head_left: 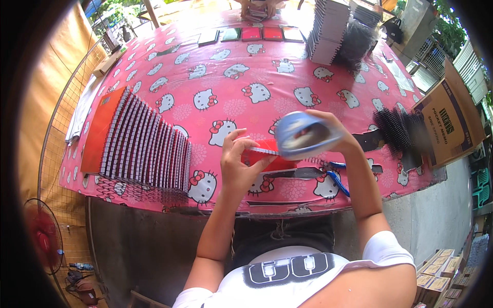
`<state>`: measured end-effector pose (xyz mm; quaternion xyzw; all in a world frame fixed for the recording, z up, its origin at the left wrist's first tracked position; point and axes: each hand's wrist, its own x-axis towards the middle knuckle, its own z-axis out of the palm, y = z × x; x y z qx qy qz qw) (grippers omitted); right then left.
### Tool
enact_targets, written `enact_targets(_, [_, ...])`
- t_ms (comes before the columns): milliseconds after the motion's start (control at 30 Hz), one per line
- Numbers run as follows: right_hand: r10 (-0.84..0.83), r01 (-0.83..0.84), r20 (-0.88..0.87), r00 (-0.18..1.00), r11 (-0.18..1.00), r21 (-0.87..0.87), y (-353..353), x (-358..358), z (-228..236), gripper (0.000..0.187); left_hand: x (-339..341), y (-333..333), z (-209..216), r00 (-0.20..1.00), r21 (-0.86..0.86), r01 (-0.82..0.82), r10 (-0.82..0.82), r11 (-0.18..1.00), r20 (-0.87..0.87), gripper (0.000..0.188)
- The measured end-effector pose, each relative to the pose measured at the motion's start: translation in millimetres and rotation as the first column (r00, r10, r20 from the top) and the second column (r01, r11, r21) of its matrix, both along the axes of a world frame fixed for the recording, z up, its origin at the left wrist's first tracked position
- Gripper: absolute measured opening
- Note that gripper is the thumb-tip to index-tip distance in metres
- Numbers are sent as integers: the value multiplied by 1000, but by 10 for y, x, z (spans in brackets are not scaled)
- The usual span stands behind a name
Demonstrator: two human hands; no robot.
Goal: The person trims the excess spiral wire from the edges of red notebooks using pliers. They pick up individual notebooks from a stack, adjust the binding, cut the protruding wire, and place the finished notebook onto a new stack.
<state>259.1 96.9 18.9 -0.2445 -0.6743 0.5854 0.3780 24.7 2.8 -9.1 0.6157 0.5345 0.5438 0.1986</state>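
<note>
In the head camera's view, a worker's left hand pinches a red notebook between thumb and fingers, while the right hand grips a rounded blue object, blurred, which hides the notebook's far end. Just below the right hand lie blue-handled pliers; to its right, black spiral coils sit against a cardboard carton. Left of the left hand stands a long stack of spiral-bound notebooks. Beyond both hands are a row of small notebooks, a tall notebook stack and another person's hands. A glossy pink cat-print cloth covers the table; far left of the hands, a red fan stands below a tan curtain.
</note>
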Motion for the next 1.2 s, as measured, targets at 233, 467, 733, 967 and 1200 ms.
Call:
enact_targets(233, [-164,34,309,937,922,385,132,-225,17,34,-49,2,-93,911,-73,91,-53,993,410,43])
enact_targets(467, [-305,61,522,796,899,433,246,-413,123,31,-160,-39,-67,757,-79,129,-47,988,652,49])
enact_targets(733, [-530,192,511,677,797,572,99,-173,151,36,-264,-42,-167,764,-98,127,-35,987,645,33])
enact_targets(967, [-794,346,574,-198,491,799,-730,1324,-155,42,-200,-112,-99,783,58,107,-120,993,610,21])
enact_targets(1200, [-805,206,504,313,576,791,-1264,777,-273,50,140,-273,42,990,357,24,-71,934,119,20])
